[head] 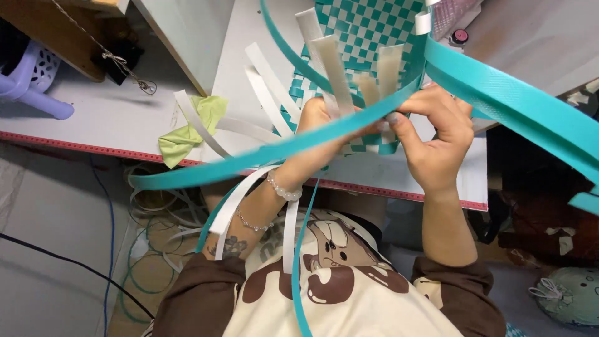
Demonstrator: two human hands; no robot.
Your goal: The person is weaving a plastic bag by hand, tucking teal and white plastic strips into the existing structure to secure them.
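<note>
Teal strip [349, 128] pinched in both my left hand [318, 118] and right hand [433, 140]; I'd keep it taut against the weave [362, 31].

The person wore a cream T-shirt [337, 293] printed with a brown cartoon figure, with dark brown sleeves [193, 299] ending above the elbows. The left wrist carried a bracelet [284, 187] of clear round beads, with a thinner beaded chain [253, 221] further up. A dark tattoo [232, 246] marked the left forearm near the sleeve.
</note>
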